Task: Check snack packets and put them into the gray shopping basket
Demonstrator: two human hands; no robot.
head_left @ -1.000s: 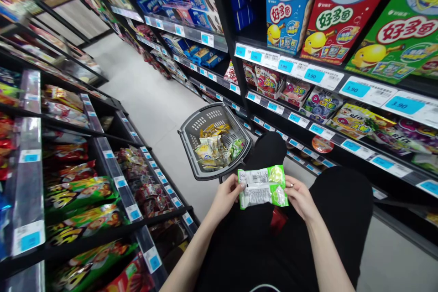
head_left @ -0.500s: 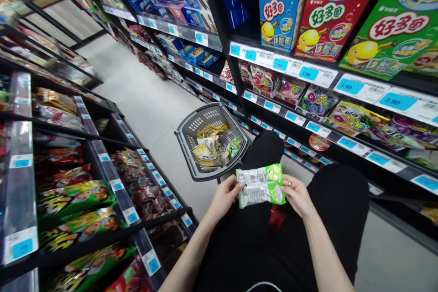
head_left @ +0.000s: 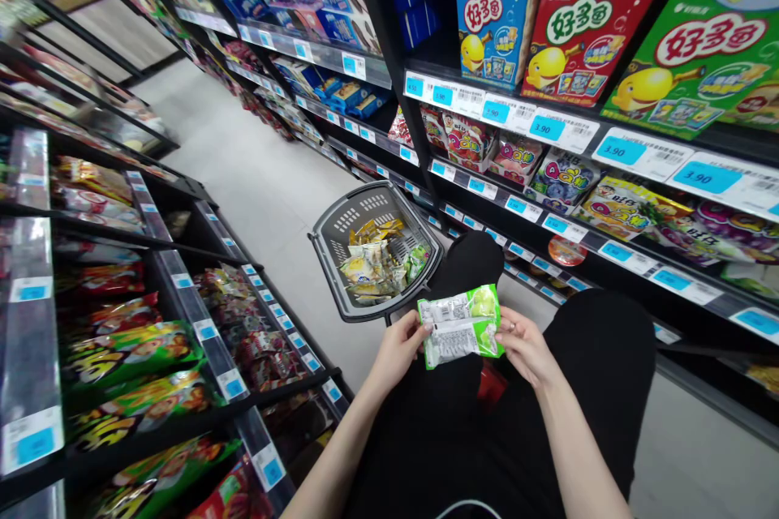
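A small green and silver snack packet is stretched between my two hands above my lap, its printed back facing up. My left hand pinches its left edge, thumb on top. On the opposite side, my right hand grips the right edge, a ring on one finger. Just beyond the packet, a grey shopping basket stands on the floor by my knee. Inside it lie several snack packets: yellow ones, pale ones and a green one.
On my right, a black shelf holds snack boxes above gummy candy bags, with price tags along its edges. To my left, low bins hold green snack bags. A grey floor aisle runs between them.
The packet has tilted slightly, its right side a little higher. My right fingers have shifted further onto its lower right corner. The view has moved only slightly.
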